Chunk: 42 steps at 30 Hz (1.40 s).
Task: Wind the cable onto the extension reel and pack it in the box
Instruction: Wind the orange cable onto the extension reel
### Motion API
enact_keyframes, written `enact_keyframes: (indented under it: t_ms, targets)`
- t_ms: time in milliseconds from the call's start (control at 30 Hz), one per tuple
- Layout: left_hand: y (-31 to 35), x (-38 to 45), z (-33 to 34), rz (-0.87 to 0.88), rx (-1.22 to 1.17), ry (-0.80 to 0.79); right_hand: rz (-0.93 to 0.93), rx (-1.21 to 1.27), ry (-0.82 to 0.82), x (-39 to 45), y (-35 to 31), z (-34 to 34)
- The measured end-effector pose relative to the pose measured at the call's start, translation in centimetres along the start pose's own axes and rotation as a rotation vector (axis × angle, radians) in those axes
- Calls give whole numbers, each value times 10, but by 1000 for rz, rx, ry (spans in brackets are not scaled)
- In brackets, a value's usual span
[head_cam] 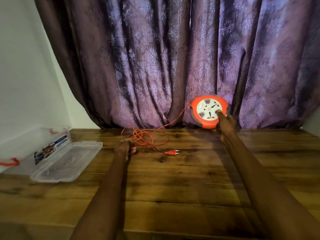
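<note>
My right hand [225, 122] holds the round orange and white extension reel [208, 110] up above the far edge of the table, its socket face tilted toward me, thumb on the white face. A thin orange cable [149, 137] runs from the reel's left side down to a loose tangle on the table. The cable ends in an orange two-pin plug [172, 152] lying flat. My left hand [123, 146] rests at the left of the tangle, fingers curled around a strand of the cable.
A clear plastic box [43, 149] with red latches stands at the table's left edge by the white wall, its clear lid [67, 161] lying beside it. A purple patterned curtain [173, 58] hangs behind the wooden table [173, 187].
</note>
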<state>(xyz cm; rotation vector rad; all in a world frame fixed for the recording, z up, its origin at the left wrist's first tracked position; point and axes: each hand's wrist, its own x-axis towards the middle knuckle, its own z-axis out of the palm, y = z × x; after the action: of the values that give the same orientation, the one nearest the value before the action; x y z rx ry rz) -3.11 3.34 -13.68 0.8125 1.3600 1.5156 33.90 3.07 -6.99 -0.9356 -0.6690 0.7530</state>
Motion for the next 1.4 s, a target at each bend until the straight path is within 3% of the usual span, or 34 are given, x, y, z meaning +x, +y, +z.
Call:
enact_keyframes:
  t_ms: [133, 333, 433, 500, 567, 800, 1033, 1100, 1167, 1233, 1300, 1400]
  targets:
    - [-1, -7, -1, 63, 39, -141, 0, -39, -44, -10, -1, 0]
    - [5, -29, 8, 87, -354, -352, -21, -12, -122, -26, 0, 10]
    - [7, -46, 23, -45, -177, -617, -39, 37, -189, -36, 0, 19]
    - [2, -56, 45, -43, 4, -693, -40, 49, -216, -42, 0, 28]
    - [-4, -61, 70, 7, 16, -640, -29, 35, -241, -47, 2, 36]
    - [1, -57, 120, 199, -323, -504, -56, -37, -356, -52, 20, 54]
    - [-29, -32, 108, 152, -325, -448, -136, -301, -468, -45, 48, 54]
    - [-32, -25, 105, 155, -307, -410, -353, -572, -474, -42, 56, 49]
    - [-31, -21, 104, 158, -292, -373, -777, -906, -433, -35, 59, 42]
    - [-30, -20, 104, 183, -259, -343, -1158, -1204, -531, -31, 56, 41]
    - [-31, -19, 102, 199, -235, -330, -1377, -1334, -727, -29, 55, 44]
    - [-29, -19, 101, 188, -241, -360, -1555, -1428, -821, -23, 49, 48]
